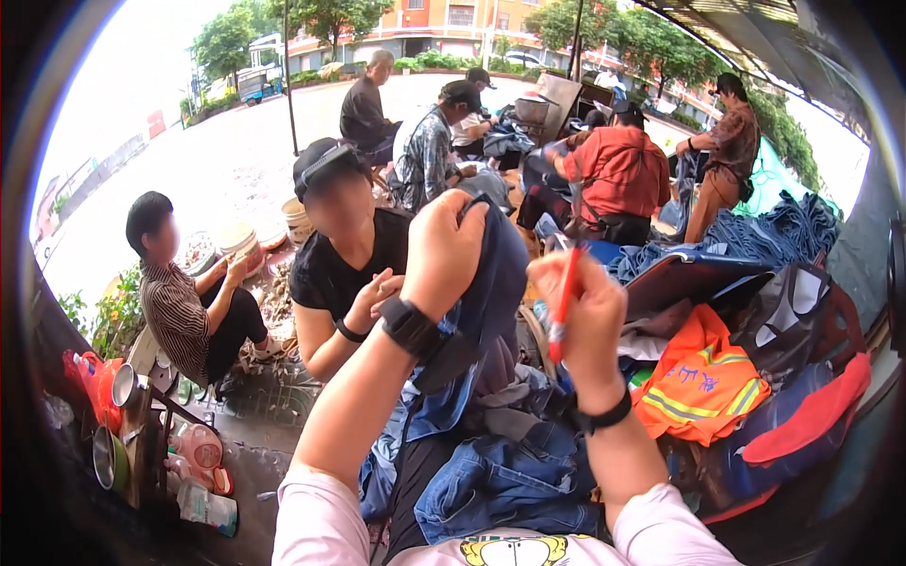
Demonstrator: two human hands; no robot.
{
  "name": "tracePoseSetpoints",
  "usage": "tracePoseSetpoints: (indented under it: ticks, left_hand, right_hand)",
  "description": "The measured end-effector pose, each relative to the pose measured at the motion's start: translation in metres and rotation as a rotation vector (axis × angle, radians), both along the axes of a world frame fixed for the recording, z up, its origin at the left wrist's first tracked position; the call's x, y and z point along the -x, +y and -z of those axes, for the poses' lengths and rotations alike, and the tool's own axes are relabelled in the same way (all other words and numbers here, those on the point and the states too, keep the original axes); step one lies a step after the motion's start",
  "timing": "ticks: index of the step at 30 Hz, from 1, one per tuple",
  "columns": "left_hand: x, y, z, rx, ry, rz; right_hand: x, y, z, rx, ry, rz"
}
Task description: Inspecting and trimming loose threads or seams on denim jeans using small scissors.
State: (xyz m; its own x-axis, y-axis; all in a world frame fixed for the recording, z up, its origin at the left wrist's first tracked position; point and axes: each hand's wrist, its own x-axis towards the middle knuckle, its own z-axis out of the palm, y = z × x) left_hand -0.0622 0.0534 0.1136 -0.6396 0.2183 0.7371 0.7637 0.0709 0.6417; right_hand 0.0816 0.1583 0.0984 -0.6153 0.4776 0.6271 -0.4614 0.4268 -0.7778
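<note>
My left hand (447,253) is raised in front of me, its fingers closed on a dark blue garment (497,274) that hangs down from it. In my right hand (595,300), a little to the right of the cloth, is a slim red tool (567,294) with a pale lower end. It stands nearly upright and apart from the garment; its exact kind is unclear. Crumpled blue jeans (505,486) lie across my lap, with more dark and grey cloth bunched beyond them.
On the right lie an orange vest (694,377) with reflective stripes and a heap of denim (779,231). A person in a black shirt (326,250) sits close by on the left, near another in stripes (179,316). Several people work farther back. Plastic bottles (200,453) lie lower left.
</note>
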Motion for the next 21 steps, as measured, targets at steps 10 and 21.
tracePoseSetpoints:
  ticks: [10, 21]
  left_hand:
    - [-0.029, 0.041, -0.101, -0.182, 0.249, 0.018]
    - [-0.126, -0.075, 0.069, -0.338, -0.864, 0.724]
  right_hand:
    - [0.027, 0.017, -0.081, 0.203, 0.211, 0.009]
    - [-0.045, -0.010, 0.028, 0.266, -0.213, -0.300]
